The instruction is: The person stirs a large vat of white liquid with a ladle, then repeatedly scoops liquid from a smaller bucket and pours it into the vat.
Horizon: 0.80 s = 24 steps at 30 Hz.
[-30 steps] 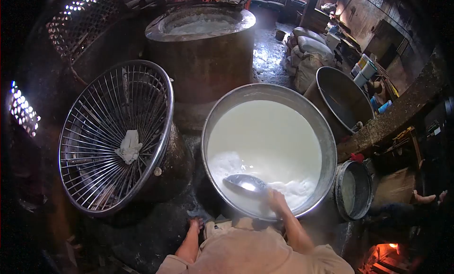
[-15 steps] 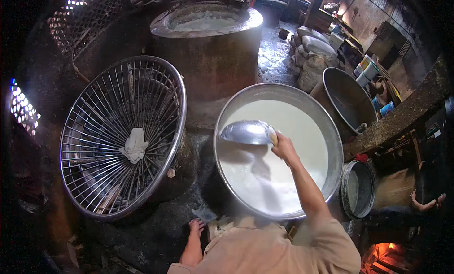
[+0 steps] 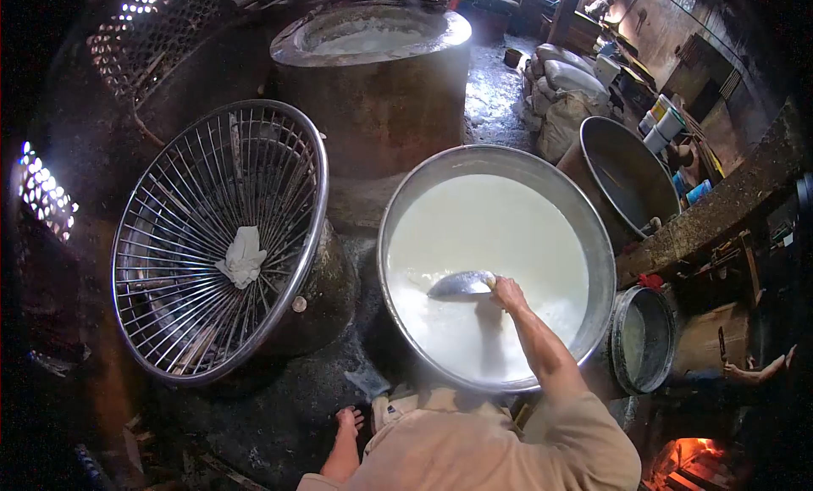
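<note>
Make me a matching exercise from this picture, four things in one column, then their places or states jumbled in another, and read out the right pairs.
Column one:
1. Right hand
2. Left hand
3. Crumpled white bundle
4. Fire

Column two:
A. Empty, low in the view
B. Glowing orange, lower right
C. Gripping the metal scoop
D. Resting in the barred metal basket

Pairs: 1-C, 2-A, 3-D, 4-B.

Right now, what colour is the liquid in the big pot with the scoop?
The liquid is creamy white; it shows best in the head view.
</note>
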### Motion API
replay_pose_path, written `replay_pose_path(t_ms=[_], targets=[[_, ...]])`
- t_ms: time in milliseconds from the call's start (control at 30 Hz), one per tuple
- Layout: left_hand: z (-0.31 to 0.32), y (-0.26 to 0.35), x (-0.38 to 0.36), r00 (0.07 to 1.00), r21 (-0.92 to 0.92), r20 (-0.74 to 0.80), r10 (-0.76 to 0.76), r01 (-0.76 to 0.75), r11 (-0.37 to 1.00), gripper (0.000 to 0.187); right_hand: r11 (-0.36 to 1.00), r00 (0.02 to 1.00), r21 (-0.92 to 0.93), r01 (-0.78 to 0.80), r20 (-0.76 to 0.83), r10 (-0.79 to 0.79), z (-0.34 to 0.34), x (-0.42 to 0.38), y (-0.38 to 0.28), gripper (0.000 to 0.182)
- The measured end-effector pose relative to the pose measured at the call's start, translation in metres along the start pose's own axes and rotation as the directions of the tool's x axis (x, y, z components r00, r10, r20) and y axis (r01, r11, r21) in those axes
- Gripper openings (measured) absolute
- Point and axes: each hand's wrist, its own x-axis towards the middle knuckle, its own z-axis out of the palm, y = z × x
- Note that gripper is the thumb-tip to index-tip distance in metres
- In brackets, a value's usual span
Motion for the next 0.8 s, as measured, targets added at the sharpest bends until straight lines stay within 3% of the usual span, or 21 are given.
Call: replay_pose_path(t_ms=[67, 100, 233, 333, 433, 533, 567, 700, 800], targets=[[0.008, 0.008, 0.002, 1.000, 0.005, 0.021, 0.018, -0.018, 1.000, 0.032, 0.985, 0.978, 0.090, -0.150, 0.161, 0.135, -0.006, -0.021, 0.009, 0.026], [0.013, 0.013, 0.004, 0.998, 0.006, 0.044, 0.035, -0.035, 0.999, 0.033, 0.968, 0.966, 0.119, -0.221, 0.162, 0.201, -0.004, -0.028, 0.012, 0.024], [0.036, 0.026, 0.020, 0.989, 0.040, 0.089, 0.116, -0.120, 0.992, 0.033, 0.977, 0.966, 0.026, -0.212, 0.154, 0.206, 0.004, -0.070, 0.042, 0.019], [0.056, 0.034, 0.027, 0.970, -0.039, 0.208, 0.129, -0.124, 0.992, 0.034, 0.980, 0.970, 0.015, -0.198, 0.146, 0.194, 0.014, -0.096, 0.076, 0.022], [0.082, 0.043, 0.008, 0.964, 0.152, 0.194, 0.183, -0.214, 0.965, 0.031, 0.943, 0.927, 0.086, -0.322, 0.230, 0.296, -0.021, -0.129, 0.080, 0.036], [0.101, 0.040, -0.004, 0.968, 0.129, 0.199, 0.150, -0.177, 0.976, 0.033, 0.978, 0.952, 0.030, -0.208, 0.237, 0.195, -0.060, -0.161, 0.090, 0.032], [0.106, 0.035, -0.003, 0.968, 0.128, 0.199, 0.151, -0.179, 0.976, 0.033, 0.941, 0.930, 0.101, -0.322, 0.223, 0.294, -0.053, -0.165, 0.108, 0.026], [0.118, 0.012, -0.006, 0.975, 0.129, 0.167, 0.144, -0.166, 0.978, 0.028, 0.953, 0.939, 0.112, -0.282, 0.238, 0.250, -0.103, -0.193, 0.141, 0.031], [0.116, -0.006, -0.011, 0.988, 0.120, 0.117, 0.101, -0.115, 0.986, 0.027, 0.982, 0.978, 0.107, -0.155, 0.160, 0.136, -0.152, -0.208, 0.151, 0.028]])
